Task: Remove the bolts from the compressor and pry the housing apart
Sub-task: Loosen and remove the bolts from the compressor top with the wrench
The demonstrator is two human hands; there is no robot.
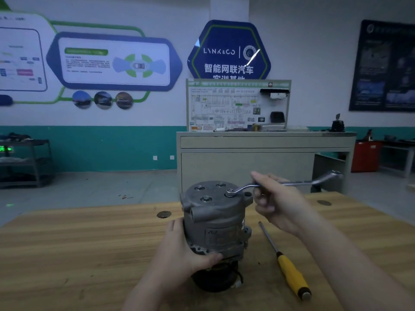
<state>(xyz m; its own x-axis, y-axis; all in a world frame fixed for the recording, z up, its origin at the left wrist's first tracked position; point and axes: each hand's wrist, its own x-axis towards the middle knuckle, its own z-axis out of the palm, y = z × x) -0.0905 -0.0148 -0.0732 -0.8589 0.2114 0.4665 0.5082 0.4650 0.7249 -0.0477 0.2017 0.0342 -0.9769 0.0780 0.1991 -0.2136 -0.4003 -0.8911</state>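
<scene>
On the wooden bench (67, 239) right in front of me the compressor (215, 223) stands on end, pulley side down, bolt face up. My left hand (186, 254) is wrapped round the lower body, fingers curled on the casting, thumb across the front. My right hand (274, 198) has its fingers curled round the shank of the ring wrench (285, 182), whose ring end sits on the bolt (230, 192) nearest that hand. Three other bolts (205, 199) are seated, so imo we're early in the job.

What could go wrong: the wrench is cranked and I'm holding it close to the ring, so not much leverage. If the ring isn't fully down on the hex it could ride up and round the head, or slip off and send my knuckles into the mounting ear (248, 194) just beside it. The compressor is tall on a small base, so a hard pull could tip or spin it if the left grip gives.

Other stuff: a yellow-handled screwdriver (289, 268) lies just right of the compressor, prob for prying later, under my right forearm's sweep. Behind the bench, well apart, are a grey cabinet (265, 153) and wiring board (238, 106). Nothing blocks the wrench swing afaict.
</scene>
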